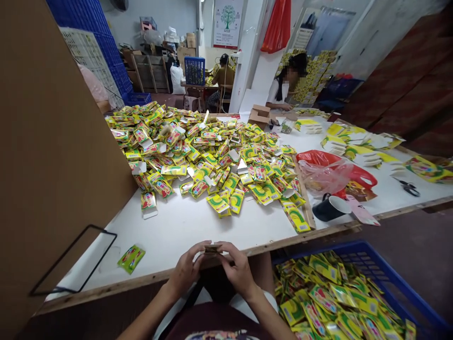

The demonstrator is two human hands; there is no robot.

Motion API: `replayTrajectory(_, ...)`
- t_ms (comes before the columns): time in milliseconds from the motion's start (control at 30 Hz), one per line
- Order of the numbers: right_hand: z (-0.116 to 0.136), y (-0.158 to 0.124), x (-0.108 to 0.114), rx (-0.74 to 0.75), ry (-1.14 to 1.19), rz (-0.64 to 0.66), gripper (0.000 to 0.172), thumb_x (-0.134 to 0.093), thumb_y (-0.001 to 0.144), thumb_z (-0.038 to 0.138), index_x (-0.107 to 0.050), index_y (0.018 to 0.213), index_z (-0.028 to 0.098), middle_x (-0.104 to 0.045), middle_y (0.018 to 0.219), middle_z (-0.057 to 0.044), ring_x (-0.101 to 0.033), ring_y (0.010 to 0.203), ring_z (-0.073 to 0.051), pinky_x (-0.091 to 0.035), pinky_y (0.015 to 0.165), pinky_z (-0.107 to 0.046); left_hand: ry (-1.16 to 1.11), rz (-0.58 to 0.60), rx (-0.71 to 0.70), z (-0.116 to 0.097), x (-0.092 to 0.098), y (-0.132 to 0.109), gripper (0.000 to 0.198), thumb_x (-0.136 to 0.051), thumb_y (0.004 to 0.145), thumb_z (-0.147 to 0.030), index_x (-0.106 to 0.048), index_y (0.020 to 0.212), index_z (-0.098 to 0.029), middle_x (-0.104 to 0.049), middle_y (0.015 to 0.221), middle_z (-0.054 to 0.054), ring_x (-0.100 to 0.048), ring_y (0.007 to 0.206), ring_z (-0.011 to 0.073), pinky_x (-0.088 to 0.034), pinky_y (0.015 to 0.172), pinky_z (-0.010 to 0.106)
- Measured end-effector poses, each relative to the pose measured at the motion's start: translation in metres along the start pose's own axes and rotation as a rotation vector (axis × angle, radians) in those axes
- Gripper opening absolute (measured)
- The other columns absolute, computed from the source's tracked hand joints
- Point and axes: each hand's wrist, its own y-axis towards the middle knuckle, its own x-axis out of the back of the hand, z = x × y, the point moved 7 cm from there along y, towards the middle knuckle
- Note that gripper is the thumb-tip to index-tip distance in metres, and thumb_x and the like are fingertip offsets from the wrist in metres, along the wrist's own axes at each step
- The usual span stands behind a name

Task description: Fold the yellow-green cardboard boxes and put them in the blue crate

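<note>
At the table's front edge, my left hand [187, 267] and my right hand [239, 271] face each other. Their thumbs and fingers pinch the two ends of one small box [212, 248], seen edge-on and dim, so its printing is hidden. Beyond them, a large heap of yellow-green printed boxes [208, 156] covers the back of the table, many with white end flaps sticking out. A green packet [131, 258] lies flat on the table to the left of my left hand.
A blue crate [399, 290] full of yellow boxes stands low at right. A dark mug [331, 208] lies on its side near a red plastic bag [318, 158] and scissors [406, 187]. Brown cardboard [63, 156] and a black wire frame [95, 264] border the left. Two people [283, 89] sit farther back.
</note>
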Motion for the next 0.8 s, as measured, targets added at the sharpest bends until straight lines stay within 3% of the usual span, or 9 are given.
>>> replayTrajectory(200, 0.002, -0.013, 0.004, 0.01, 0.003, -0.018, 0.028, -0.047, 0.085, 0.01, -0.057, 0.106, 0.025, -0.065, 0.112, -0.005, -0.06, 0.105, -0.02, -0.049, 0.092, -0.036, -0.007, 0.067, -0.106, -0.009, -0.006, -0.005, 0.037, -0.04, 0.086, -0.008, -0.043, 0.117, -0.028, -0.059, 0.125, 0.007, -0.055, 0.116, 0.0173, -0.051, 0.093, 0.037)
replayTrajectory(400, 0.002, -0.012, 0.004, 0.039, -0.009, -0.009, 0.03, -0.048, 0.085, 0.011, -0.058, 0.11, 0.025, -0.065, 0.113, -0.006, -0.061, 0.105, -0.02, -0.05, 0.092, -0.036, -0.067, 0.062, -0.113, -0.004, -0.005, -0.013, 0.042, -0.041, 0.085, -0.007, -0.045, 0.121, -0.027, -0.054, 0.131, 0.006, -0.051, 0.12, 0.019, -0.048, 0.096, 0.039)
replayTrajectory(533, 0.005, 0.003, -0.003, 0.031, -0.013, 0.036, 0.027, -0.048, 0.086, 0.014, -0.063, 0.106, 0.025, -0.067, 0.108, -0.007, -0.061, 0.102, -0.021, -0.05, 0.089, -0.037, -0.081, 0.042, 0.056, 0.0, -0.001, -0.002, 0.036, -0.041, 0.087, -0.012, -0.051, 0.12, -0.023, -0.059, 0.124, 0.008, -0.054, 0.116, 0.0198, -0.047, 0.098, 0.039)
replayTrajectory(667, 0.003, 0.035, -0.007, -0.008, -0.012, -0.051, 0.018, -0.051, 0.084, 0.017, -0.067, 0.09, 0.024, -0.068, 0.098, -0.006, -0.061, 0.097, -0.021, -0.049, 0.087, -0.036, -0.166, -0.125, 0.191, 0.001, 0.008, 0.024, 0.022, -0.046, 0.086, -0.019, -0.06, 0.102, -0.021, -0.06, 0.12, 0.008, -0.053, 0.117, 0.0224, -0.043, 0.1, 0.04)
replayTrajectory(800, -0.015, 0.057, -0.01, -0.101, 0.036, -0.118, 0.024, -0.054, 0.081, 0.019, -0.059, 0.105, 0.021, -0.067, 0.089, -0.004, -0.063, 0.08, -0.017, -0.051, 0.071, -0.029, -0.317, -0.241, 0.326, 0.012, 0.012, 0.041, 0.028, -0.049, 0.084, -0.022, -0.052, 0.112, -0.022, -0.064, 0.111, 0.006, -0.061, 0.103, 0.0195, -0.049, 0.089, 0.034)
